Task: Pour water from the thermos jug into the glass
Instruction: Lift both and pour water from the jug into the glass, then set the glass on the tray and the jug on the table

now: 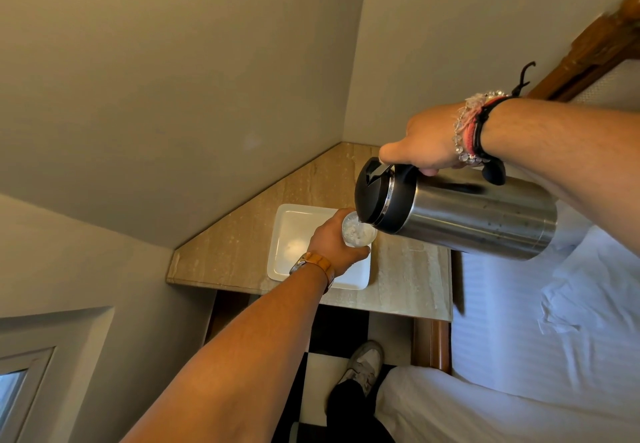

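Observation:
A steel thermos jug (474, 217) with a black lid is tipped far over to the left, its spout just above the rim of a clear glass (358, 233). Bubbly water shows inside the glass. My right hand (420, 146) grips the jug's black handle from above, thumb on the lid lever. My left hand (334, 241) wraps around the glass from the left and holds it over the right part of a white tray (287, 231).
The white tray lies on a beige marble side table (242, 238) set into a wall corner. A bed with white sheets (554, 356) and a wooden headboard (588, 51) lies to the right. My shoe (363, 363) stands on a checkered floor below the table.

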